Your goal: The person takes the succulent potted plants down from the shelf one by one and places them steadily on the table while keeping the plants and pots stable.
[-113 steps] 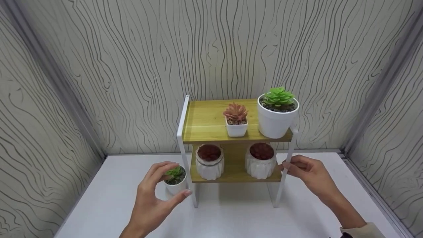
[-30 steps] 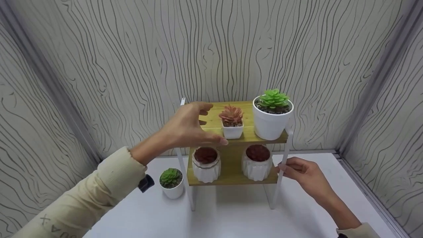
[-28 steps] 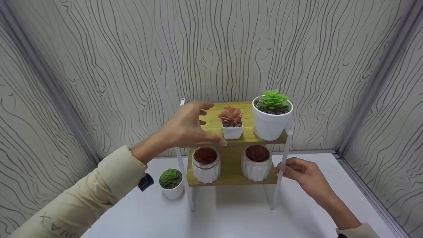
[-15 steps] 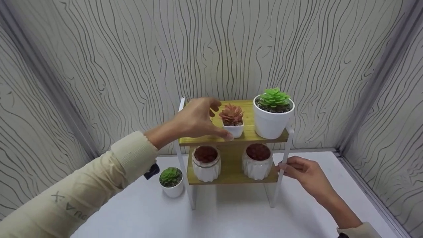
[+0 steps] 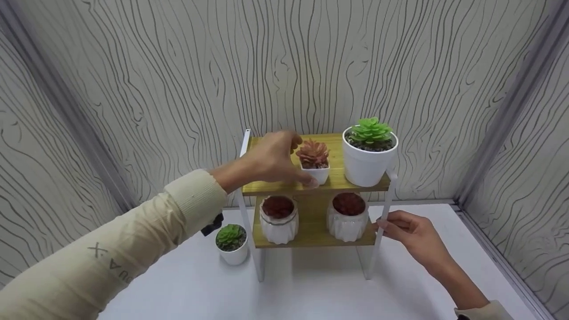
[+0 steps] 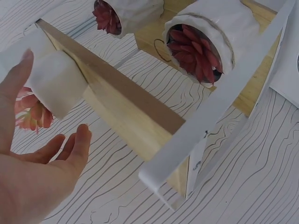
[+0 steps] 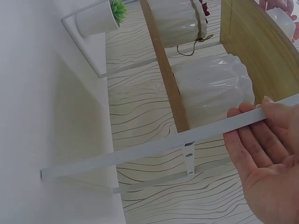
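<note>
A pink succulent in a small square white pot stands on the top board of a two-tier wooden shelf. My left hand reaches around its left side, thumb in front and fingers behind. In the left wrist view, a gap shows between the curved fingers and the pot, while the thumb lies close along the pot's other side. Low on the shelf's right, my right hand pinches the white metal post between thumb and fingers. A larger round white pot with a green succulent stands right of the pink one.
On the lower board sit two ribbed white pots, one left and one right, both with dark red succulents. A small round pot with a green succulent stands on the white table, left of the shelf. Wood-patterned panels enclose the table.
My left hand has moved from beside the small green succulent up to the top board, then rightward around the pink succulent's pot. The right hand has stayed at the post.
</note>
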### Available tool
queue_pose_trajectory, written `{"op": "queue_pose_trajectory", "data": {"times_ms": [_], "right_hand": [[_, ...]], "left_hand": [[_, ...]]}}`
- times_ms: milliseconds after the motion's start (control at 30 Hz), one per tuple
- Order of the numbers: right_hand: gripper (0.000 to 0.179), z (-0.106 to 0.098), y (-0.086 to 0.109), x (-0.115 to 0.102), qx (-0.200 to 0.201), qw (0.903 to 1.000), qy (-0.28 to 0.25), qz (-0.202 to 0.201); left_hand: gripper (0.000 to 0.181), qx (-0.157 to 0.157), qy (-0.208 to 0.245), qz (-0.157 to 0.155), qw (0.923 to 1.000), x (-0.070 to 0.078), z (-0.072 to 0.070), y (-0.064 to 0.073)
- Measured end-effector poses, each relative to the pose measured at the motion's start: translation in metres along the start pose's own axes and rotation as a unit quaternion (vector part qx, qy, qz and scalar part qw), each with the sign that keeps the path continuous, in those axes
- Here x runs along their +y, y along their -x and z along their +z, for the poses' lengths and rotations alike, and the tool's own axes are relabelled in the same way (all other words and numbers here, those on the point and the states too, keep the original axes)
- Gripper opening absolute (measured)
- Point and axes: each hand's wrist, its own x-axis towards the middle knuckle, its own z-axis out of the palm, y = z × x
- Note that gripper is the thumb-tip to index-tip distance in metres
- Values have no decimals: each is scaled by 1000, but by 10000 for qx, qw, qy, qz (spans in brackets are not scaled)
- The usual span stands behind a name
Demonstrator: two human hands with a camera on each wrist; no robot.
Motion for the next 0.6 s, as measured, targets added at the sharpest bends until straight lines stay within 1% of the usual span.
{"op": "queue_pose_trajectory", "data": {"times_ms": [133, 233, 367, 400, 467, 600], "right_hand": [[34, 0, 1, 0, -1, 10000, -6, 47], [35, 0, 1, 0, 23, 10000, 24, 42], [34, 1, 0, 0, 42, 10000, 37, 10], [34, 1, 0, 0, 40, 10000, 21, 3], [33, 1, 0, 1, 48, 10000, 14, -6], [34, 2, 2, 1, 56, 10000, 38, 20]], "left_hand": [[94, -33, 186, -154, 9997, 0, 3, -2], [78, -53, 413, -188, 9990, 2, 7, -3], [49, -2, 782, -171, 9968, 2, 13, -5], [46, 14, 867, -160, 9961, 2, 15, -6], [43, 33, 1009, -134, 9948, 2, 20, -7], [43, -3, 1334, -160, 9909, 3, 27, -10]]}}
